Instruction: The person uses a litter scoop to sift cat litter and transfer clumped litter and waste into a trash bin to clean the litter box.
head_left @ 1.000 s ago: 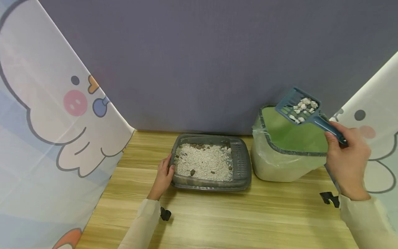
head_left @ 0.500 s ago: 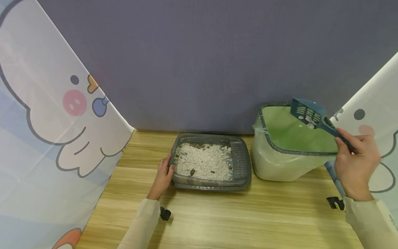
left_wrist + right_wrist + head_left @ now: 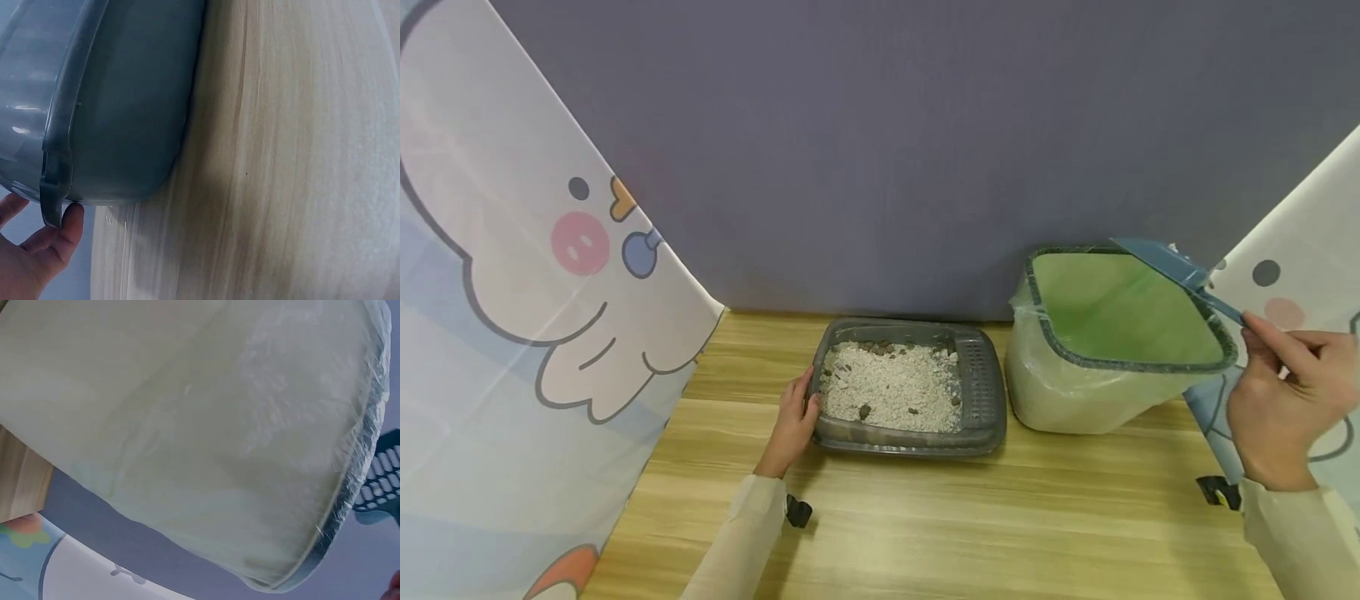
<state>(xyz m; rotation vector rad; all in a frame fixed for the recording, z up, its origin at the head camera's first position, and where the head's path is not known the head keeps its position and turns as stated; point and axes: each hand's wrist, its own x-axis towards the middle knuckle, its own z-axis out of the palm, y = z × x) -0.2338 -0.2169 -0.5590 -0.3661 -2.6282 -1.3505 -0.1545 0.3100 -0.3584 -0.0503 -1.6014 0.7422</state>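
My left hand (image 3: 793,423) grips the left rim of a grey litter box (image 3: 910,445) on the wooden table. In the left wrist view its thumb and fingers (image 3: 72,224) hold the box's edge. Pale litter (image 3: 891,385) with several dark clumps lies inside. At the right, my right hand (image 3: 1288,400) holds a blue slotted litter scoop (image 3: 1168,262) by its handle. The scoop's blade is tipped steeply over the back right of a lined bin (image 3: 1067,404), its load mostly hidden. In the right wrist view the slotted scoop (image 3: 382,481) shows past the bin's rim.
The bin stands close beside the litter box's right end, with a clear plastic liner over its dark rim. A grey panel (image 3: 865,167) rises behind the table (image 3: 925,525). Cartoon-printed sheets (image 3: 497,250) flank both sides.
My right hand has moved right and turned the scoop from nearly level to steeply tipped; the white clumps seen on it earlier are mostly out of sight. My left hand stays on the litter box.
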